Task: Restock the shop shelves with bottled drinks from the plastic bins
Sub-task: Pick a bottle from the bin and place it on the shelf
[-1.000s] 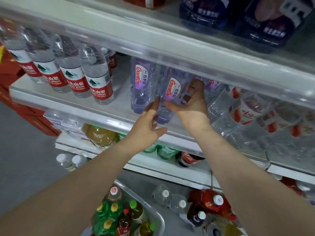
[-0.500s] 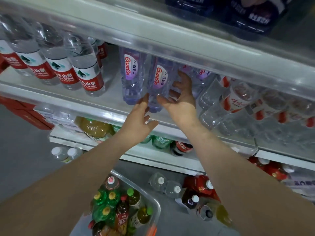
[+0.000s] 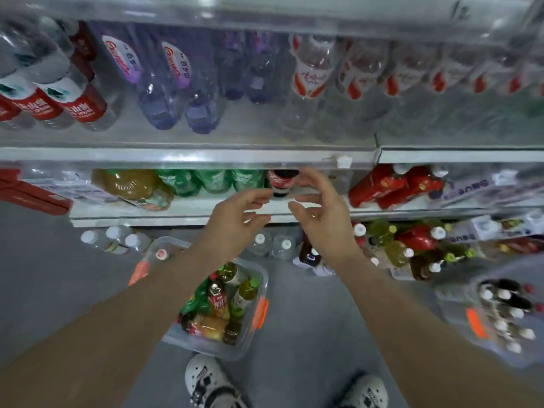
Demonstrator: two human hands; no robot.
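Two purple-labelled water bottles [image 3: 173,81] stand on the upper shelf [image 3: 188,156], beside red-labelled water bottles [image 3: 73,95]. My left hand [image 3: 235,219] and my right hand [image 3: 321,213] hang in front of the lower shelf [image 3: 176,214], both empty with fingers spread, palms facing each other. Between and behind them a cola bottle [image 3: 279,181] stands on that lower shelf. On the floor below my arms sits a clear plastic bin [image 3: 259,278] with orange handles, holding several mixed drink bottles.
A second bin [image 3: 500,316] of white-capped bottles sits on the floor at the right. Green bottles [image 3: 215,179] and a brown tea bottle [image 3: 132,185] fill the lower shelf. Loose bottles [image 3: 117,238] stand on the floor under the shelves. My shoes [image 3: 206,381] are at the bottom.
Both hands have left the purple water bottles on the upper shelf and dropped down to the level of the lower shelf. The camera has tilted downward.
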